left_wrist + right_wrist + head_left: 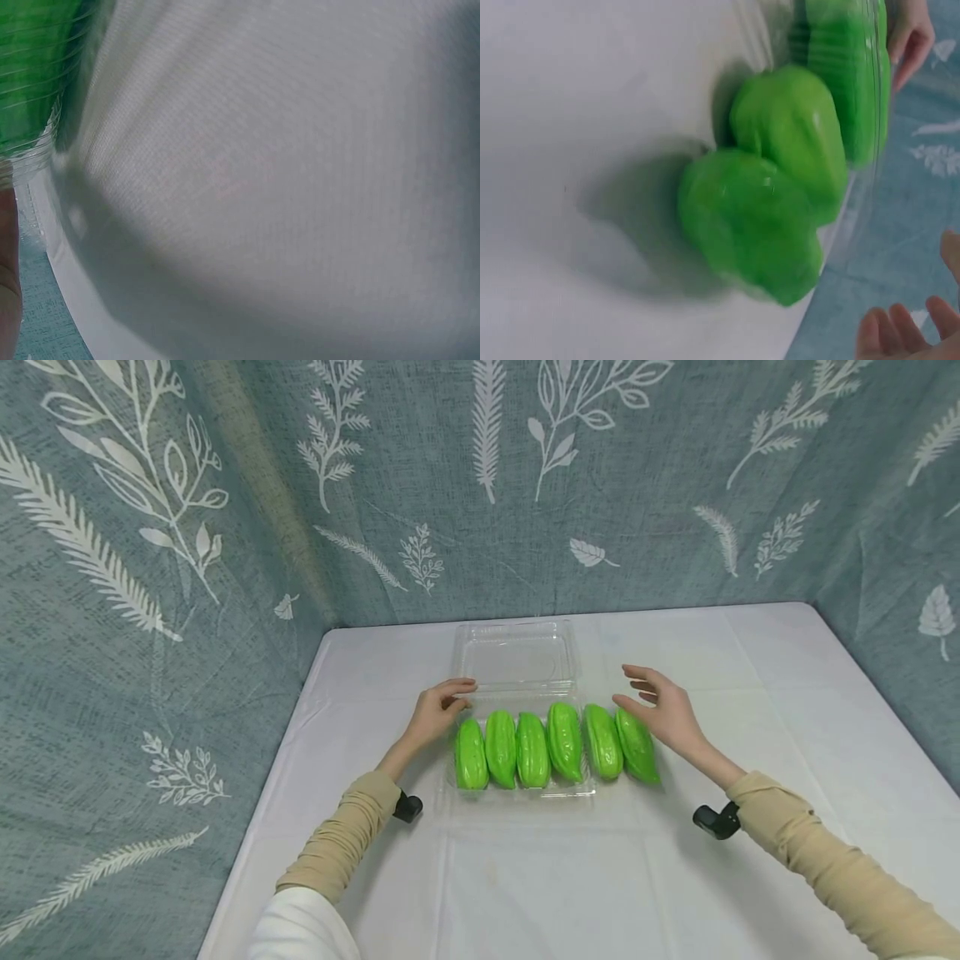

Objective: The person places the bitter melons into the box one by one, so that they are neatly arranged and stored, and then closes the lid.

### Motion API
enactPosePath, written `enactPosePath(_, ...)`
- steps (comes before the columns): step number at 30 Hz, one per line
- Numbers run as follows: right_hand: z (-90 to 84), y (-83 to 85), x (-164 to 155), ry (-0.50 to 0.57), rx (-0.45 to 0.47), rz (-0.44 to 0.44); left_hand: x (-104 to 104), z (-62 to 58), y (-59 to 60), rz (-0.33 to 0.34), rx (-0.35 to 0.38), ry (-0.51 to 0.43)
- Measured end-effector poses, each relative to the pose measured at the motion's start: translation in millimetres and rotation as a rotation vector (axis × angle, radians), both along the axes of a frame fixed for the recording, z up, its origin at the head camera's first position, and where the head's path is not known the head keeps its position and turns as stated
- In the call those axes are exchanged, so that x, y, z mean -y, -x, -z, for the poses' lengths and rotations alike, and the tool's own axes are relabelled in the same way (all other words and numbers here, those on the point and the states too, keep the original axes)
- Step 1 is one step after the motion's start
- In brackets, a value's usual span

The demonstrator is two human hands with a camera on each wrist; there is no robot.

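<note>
Sleeves of tan cloth are seen nearest the head camera, each with a black wrist mount, and from them the two hands reach forward over a white table (525, 877). Six green gourds (564, 741) are laid side by side in a row, their long axes running away from the person, so that the row itself runs left to right between the hands. Most of them are held in a clear tray (517, 791), whose lid (517, 652) lies open and flat behind the row. The rightmost gourd (637, 745) is seen at or just past the tray's right edge; in the right wrist view it appears to rest on the table beside the plastic wall, though this cannot be told for sure. The right hand (663, 710) is held just beside and slightly behind this gourd, fingers relaxed and spread, nothing gripped; it is plainly the nearer hand to it. The left hand (438, 710) is placed at the tray's rear left corner, by the hinge, fingers lightly curled against the plastic edge; whether the edge is pinched or only touched cannot be told. A leaf-printed blue-grey curtain (225, 527) is hung behind and to the sides.
</note>
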State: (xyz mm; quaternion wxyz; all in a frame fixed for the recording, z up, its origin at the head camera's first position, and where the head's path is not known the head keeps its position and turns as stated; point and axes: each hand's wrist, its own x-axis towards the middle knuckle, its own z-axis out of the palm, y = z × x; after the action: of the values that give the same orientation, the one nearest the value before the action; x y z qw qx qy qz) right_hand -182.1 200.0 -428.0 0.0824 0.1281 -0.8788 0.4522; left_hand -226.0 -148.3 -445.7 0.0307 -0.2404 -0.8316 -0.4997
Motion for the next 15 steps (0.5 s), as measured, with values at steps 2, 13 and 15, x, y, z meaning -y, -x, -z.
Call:
enactPosePath(2, 0.3, 2.1, -4.6, 0.000, 0.003, 0.017, 0.2, -1.0, -0.6, 0.005, 0.004, -0.003)
enactPosePath(13, 73.3, 49.2, -52.5, -0.059, 0.000, 0.130, 0.8, -1.1, -1.1, 0.024, -0.006, -0.021)
enactPosePath(15, 76.5, 51.7, -56.0, -0.069, 0.030, 0.127, 1.3, -0.1, -0.2, 0.027, -0.003, -0.025)
